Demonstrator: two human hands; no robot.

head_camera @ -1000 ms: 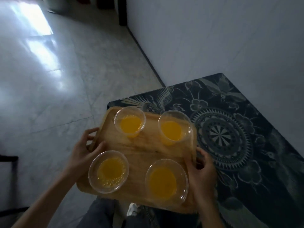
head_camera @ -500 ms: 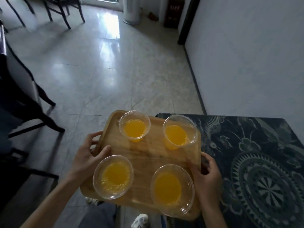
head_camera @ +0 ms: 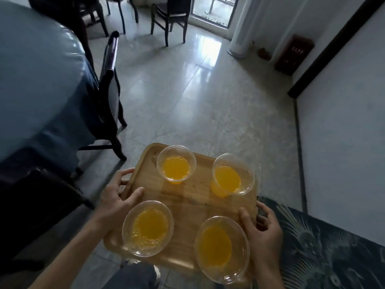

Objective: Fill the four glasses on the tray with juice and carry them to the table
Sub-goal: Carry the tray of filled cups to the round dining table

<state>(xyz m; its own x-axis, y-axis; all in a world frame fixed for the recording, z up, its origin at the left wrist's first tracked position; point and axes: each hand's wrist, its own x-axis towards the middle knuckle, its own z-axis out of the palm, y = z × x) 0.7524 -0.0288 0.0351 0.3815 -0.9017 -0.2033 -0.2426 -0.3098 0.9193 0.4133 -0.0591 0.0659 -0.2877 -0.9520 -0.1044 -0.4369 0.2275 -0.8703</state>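
A wooden tray (head_camera: 193,197) is held in the air above the tiled floor. On it stand several clear plastic glasses of orange juice: far left (head_camera: 176,163), far right (head_camera: 232,174), near left (head_camera: 148,228) and near right (head_camera: 220,249). My left hand (head_camera: 116,203) grips the tray's left edge, thumb on top. My right hand (head_camera: 263,232) grips the right edge. A round table (head_camera: 35,80) with a light blue cloth stands to the left.
A dark chair (head_camera: 109,88) is tucked against the round table, and another dark chair (head_camera: 35,197) is near my left. A patterned dark-clothed table (head_camera: 325,247) lies at lower right. A white wall (head_camera: 343,132) runs along the right. More chairs (head_camera: 169,15) stand at the back.
The tray has left the patterned table and swung left over the floor. My view has turned left and up, bringing the round table and chairs into sight. Both hands keep their grip.
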